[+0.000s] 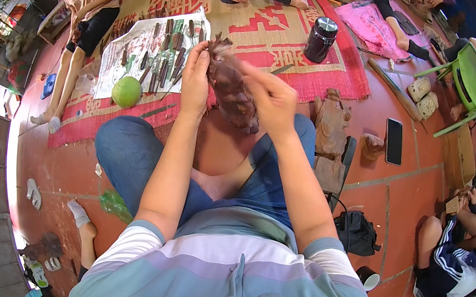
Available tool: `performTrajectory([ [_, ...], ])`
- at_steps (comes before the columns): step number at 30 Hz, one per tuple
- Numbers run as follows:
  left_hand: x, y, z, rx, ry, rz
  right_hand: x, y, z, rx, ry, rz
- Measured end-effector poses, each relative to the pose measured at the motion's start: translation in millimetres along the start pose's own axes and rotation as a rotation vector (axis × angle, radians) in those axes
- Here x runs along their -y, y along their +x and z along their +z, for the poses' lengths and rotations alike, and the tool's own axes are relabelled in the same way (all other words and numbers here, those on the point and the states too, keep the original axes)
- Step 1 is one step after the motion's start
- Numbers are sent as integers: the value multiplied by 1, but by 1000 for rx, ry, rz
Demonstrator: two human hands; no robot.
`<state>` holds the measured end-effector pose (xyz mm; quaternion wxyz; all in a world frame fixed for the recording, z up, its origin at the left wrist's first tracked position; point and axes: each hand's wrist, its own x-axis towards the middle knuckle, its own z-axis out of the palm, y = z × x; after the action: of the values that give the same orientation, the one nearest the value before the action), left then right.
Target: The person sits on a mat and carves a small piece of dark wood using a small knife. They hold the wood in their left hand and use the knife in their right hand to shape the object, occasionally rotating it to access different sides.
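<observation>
Above my crossed legs, a reddish-brown carved wooden figure [231,94] is held up at a tilt. My left hand [198,76] is closed around its upper left side, thumb toward me. On the carving's right side is my right hand [274,104], fingers curled and pressed together at its surface. Motion smears those fingertips, and whatever they may hold is not visible. Beside my right knee stands another brown carved wooden piece [331,123]. Left of the carving, several slim dark-handled carving tools [166,51] lie in rows on a printed white sheet [116,59].
A green round fruit [126,92] sits at the sheet's near edge. A dark lidded flask [321,40] stands on the red patterned mat [271,28]. On the tiles at right are a phone [394,141], a small wood block [372,146] and a black bag [357,233]. Other people sit around.
</observation>
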<state>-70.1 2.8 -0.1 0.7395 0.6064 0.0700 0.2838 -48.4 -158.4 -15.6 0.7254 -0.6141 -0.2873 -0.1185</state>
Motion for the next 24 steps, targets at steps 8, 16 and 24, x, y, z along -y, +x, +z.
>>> performTrajectory([
  [8,19,1,7,3,50,32,-66,-53,-44,-90,-242,147],
  [16,26,2,14,4,93,5,-25,-17,-14,45,-406,-45],
  [24,36,9,13,-30,-24,89,-31,-41,-45,-131,-195,69],
])
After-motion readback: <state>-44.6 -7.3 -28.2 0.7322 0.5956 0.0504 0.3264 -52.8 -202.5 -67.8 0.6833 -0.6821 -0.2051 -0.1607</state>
